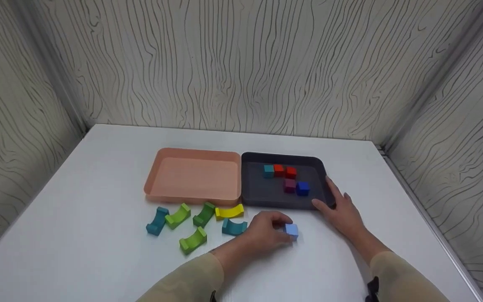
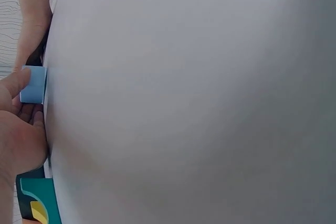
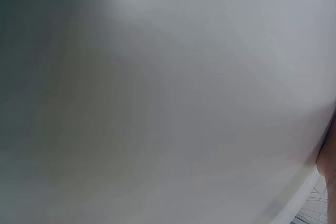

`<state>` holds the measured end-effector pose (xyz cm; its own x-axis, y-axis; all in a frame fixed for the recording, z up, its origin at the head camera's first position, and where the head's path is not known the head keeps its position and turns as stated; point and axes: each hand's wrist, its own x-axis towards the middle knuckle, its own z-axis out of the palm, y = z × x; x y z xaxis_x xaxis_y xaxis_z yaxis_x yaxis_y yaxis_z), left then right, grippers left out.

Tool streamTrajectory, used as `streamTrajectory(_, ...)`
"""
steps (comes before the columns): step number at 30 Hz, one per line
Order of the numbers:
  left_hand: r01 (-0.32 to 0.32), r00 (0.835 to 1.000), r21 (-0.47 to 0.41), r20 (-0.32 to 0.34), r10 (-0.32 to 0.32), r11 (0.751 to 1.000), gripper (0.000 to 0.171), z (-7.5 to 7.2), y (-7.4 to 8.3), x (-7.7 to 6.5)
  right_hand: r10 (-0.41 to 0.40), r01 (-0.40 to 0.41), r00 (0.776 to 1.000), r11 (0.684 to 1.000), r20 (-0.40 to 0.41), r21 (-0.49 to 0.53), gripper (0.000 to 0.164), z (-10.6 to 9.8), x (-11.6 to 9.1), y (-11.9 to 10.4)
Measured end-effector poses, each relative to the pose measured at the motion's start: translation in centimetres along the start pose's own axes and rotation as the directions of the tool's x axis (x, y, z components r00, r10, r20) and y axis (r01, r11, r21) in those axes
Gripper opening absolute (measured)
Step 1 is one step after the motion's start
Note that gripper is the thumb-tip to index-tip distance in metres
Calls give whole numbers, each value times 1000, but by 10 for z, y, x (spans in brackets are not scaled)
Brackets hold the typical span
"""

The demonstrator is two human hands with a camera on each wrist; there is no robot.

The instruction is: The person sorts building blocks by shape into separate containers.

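Note:
Below the dark tray (image 1: pixel 262 203), my left hand (image 1: pixel 266 230) pinches a light blue cube (image 1: pixel 292 230) at the white table's surface. In the left wrist view, the thumb presses one side of that light blue cube (image 2: pixel 34 85). My right hand (image 1: pixel 342 214) touches the near right corner of the dark tray, its fingers fairly straight along the right side and its thumb at the front rim. Inside the tray lie a teal cube (image 1: pixel 268 171), two red cubes (image 1: pixel 291 172), a maroon cube (image 1: pixel 289 186) and a dark blue cube (image 1: pixel 303 188).
A salmon-pink tray (image 1: pixel 195 178) stands against the dark tray's left side. In front of it lie several curved blocks, among them a yellow one (image 1: pixel 229 212), a dark green one (image 1: pixel 204 214) and a teal one (image 1: pixel 234 227) near my left wrist. Patterned walls (image 1: pixel 241 67) enclose the table.

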<state>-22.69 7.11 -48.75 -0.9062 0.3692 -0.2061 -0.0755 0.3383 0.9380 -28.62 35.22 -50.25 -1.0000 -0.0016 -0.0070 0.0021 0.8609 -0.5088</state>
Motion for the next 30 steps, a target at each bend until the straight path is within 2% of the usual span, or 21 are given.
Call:
streamTrajectory(9,41,999,-16,3,-41,999,29,-3,11,-4,-5,5,1000,1000,-6,2,97,0,-1,0)
streamTrajectory(12,36,999,-8,-1,-36,999,30,-4,15,-4,-1,1,1000,1000,-8,0,97,1,-1,1)
streamTrajectory(22,-84,996,-26,20,84,996,29,-23,38,-3,-12,12,1000,1000,-14,3,97,2,1,3)
streamTrajectory(30,-169,986,-33,0,169,985,29,-47,60,3,-11,11,1000,1000,-16,3,97,2,0,2)
